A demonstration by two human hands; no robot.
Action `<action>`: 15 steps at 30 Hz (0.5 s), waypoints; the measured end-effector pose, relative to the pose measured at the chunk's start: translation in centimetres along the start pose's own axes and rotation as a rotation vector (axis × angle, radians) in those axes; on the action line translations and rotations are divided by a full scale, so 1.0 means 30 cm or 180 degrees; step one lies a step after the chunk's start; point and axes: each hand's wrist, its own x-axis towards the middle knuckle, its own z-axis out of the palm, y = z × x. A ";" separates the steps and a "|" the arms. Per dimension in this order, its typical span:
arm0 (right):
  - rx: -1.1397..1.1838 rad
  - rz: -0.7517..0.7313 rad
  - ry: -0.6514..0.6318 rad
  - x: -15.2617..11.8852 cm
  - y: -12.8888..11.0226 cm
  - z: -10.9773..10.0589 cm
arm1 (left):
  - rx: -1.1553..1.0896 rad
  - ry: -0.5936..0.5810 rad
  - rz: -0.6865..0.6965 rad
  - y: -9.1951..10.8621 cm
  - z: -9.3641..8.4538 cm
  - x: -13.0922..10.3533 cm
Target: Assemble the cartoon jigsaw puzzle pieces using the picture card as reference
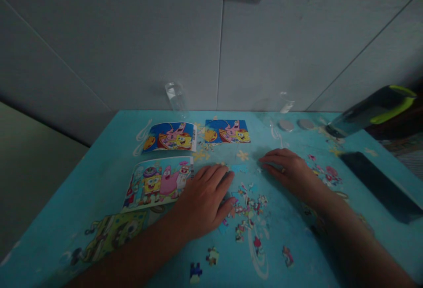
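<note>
My left hand (206,197) rests on the table beside the loose jigsaw puzzle pieces (246,208), fingers bent and thumb spread from them. A strip of light-blue puzzle pieces (238,168) lies just beyond its fingertips. To the right, my right hand (286,167) hovers or rests low over the table, its thumb and index finger slightly apart with nothing visible between them. A small pale piece (259,170) lies just below those fingertips. Near my left wrist is a cartoon picture card (161,180), partly covered by that hand.
Behind it lie a curled picture card (172,137) and an assembled-looking picture (227,131). Clear glasses (176,96) stand by the wall, near round lids (286,125). On the right are a bottle (363,112), a dark flat case (380,184) and more pieces (330,175).
</note>
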 end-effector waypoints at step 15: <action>-0.0096 0.0132 0.0045 -0.004 0.010 -0.011 | -0.0025 0.0068 0.0025 -0.004 0.006 -0.004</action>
